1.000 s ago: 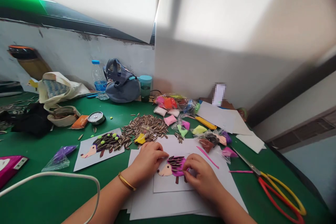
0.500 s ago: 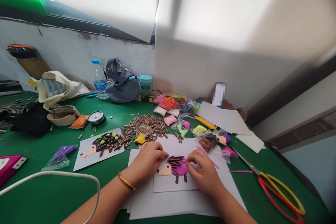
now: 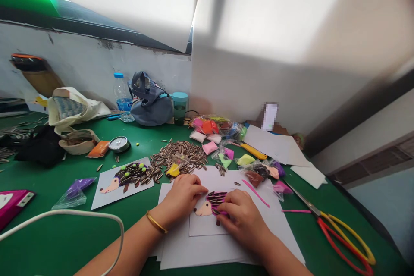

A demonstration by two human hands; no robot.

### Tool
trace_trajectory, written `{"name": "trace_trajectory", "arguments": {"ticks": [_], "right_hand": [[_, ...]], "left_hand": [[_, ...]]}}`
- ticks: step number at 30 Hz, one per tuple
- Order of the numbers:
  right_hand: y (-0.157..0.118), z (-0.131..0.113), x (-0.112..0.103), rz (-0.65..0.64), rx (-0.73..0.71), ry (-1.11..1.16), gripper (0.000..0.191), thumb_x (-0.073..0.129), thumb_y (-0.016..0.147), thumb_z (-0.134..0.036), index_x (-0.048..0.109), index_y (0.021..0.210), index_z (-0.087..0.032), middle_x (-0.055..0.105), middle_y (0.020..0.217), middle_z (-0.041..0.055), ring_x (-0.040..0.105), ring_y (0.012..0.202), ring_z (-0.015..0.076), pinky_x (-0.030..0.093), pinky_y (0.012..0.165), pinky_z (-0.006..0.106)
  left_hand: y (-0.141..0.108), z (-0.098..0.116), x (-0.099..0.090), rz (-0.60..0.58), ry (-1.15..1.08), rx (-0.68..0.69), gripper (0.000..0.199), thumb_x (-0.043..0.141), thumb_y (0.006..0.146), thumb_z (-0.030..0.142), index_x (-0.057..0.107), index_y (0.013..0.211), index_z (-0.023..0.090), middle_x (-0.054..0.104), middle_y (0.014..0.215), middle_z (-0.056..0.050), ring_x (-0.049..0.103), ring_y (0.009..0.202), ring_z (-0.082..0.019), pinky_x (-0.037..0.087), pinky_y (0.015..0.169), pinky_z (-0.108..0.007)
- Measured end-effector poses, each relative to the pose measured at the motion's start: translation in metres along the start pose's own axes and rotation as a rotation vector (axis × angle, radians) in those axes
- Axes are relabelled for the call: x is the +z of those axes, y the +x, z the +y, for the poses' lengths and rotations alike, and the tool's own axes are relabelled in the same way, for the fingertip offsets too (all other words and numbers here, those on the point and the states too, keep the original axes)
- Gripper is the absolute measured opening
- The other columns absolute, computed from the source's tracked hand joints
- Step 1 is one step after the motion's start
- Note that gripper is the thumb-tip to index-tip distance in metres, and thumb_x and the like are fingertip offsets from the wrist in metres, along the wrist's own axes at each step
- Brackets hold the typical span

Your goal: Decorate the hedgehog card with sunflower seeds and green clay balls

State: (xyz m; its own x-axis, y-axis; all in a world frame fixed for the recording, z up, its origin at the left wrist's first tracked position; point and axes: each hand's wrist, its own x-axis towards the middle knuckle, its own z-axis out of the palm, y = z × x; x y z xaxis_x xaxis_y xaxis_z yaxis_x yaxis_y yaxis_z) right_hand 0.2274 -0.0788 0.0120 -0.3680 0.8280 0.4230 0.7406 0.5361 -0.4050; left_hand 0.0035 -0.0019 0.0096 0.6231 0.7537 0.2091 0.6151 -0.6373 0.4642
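Observation:
A hedgehog picture of coloured clay lies on a white card (image 3: 202,226), with a peach face (image 3: 203,208) and sunflower seeds (image 3: 216,198) pressed as spines into its magenta body. My left hand (image 3: 185,192), wearing a gold bangle, rests at the card's upper left edge, fingers curled together; what they hold, if anything, is hidden. My right hand (image 3: 244,215) covers the body's right side, and its thumb and forefinger pinch a seed low on the body. One loose seed (image 3: 237,183) lies on the paper above that hand.
Beyond my hands is a heap of sunflower seeds (image 3: 181,153). A finished-looking hedgehog card (image 3: 106,198) lies left. Clay packets (image 3: 254,177), a yellow cutter (image 3: 254,151) and large scissors (image 3: 320,213) lie to the right. A white cable (image 3: 64,212) loops in front of my left forearm.
My right hand has moved left and slightly down, from the body's right edge onto the body itself. This uncovers the loose seed on the paper. The left hand stays put.

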Motion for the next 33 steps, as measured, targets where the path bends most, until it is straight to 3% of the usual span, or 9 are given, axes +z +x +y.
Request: {"name": "trace_trajectory", "arguments": {"ticks": [9, 16, 22, 33], "right_hand": [[0.0015, -0.0038, 0.0095, -0.004, -0.001, -0.081, 0.004, 0.067, 0.085, -0.020, 0.069, 0.082, -0.023, 0.064, 0.082, 0.0024, 0.052, 0.079, 0.0184, 0.034, 0.074, 0.033], [0.0056, -0.0073, 0.0043, 0.060, -0.017, -0.110, 0.012, 0.059, 0.088, -0.017, 0.066, 0.079, -0.021, 0.061, 0.081, 0.0032, 0.050, 0.077, 0.0177, 0.032, 0.071, 0.032], [0.0046, -0.0091, 0.0015, -0.007, 0.006, -0.117, 0.005, 0.065, 0.087, -0.023, 0.069, 0.085, -0.022, 0.063, 0.085, 0.0040, 0.051, 0.080, 0.0192, 0.034, 0.073, 0.033], [0.0034, -0.0098, 0.0091, -0.006, 0.037, -0.156, 0.005, 0.066, 0.084, -0.017, 0.068, 0.083, -0.021, 0.062, 0.082, 0.0033, 0.050, 0.080, 0.0194, 0.033, 0.073, 0.033]], "left_hand": [[-0.0003, -0.0029, 0.0033, 0.012, -0.007, 0.010, 0.023, 0.065, 0.087, 0.017, 0.074, 0.100, 0.034, 0.065, 0.094, -0.001, 0.056, 0.093, -0.020, 0.036, 0.084, -0.036], [-0.0006, -0.0014, 0.0019, 0.019, -0.004, 0.012, 0.025, 0.065, 0.086, 0.015, 0.074, 0.099, 0.034, 0.065, 0.093, -0.001, 0.056, 0.093, -0.019, 0.036, 0.083, -0.035], [0.0000, -0.0006, 0.0016, 0.015, -0.004, 0.013, 0.025, 0.065, 0.086, 0.015, 0.074, 0.099, 0.034, 0.066, 0.094, -0.001, 0.056, 0.093, -0.020, 0.036, 0.084, -0.036], [-0.0008, -0.0006, 0.0006, 0.013, -0.001, 0.005, 0.024, 0.066, 0.086, 0.015, 0.074, 0.099, 0.034, 0.065, 0.094, -0.001, 0.056, 0.093, -0.019, 0.036, 0.084, -0.036]]}}
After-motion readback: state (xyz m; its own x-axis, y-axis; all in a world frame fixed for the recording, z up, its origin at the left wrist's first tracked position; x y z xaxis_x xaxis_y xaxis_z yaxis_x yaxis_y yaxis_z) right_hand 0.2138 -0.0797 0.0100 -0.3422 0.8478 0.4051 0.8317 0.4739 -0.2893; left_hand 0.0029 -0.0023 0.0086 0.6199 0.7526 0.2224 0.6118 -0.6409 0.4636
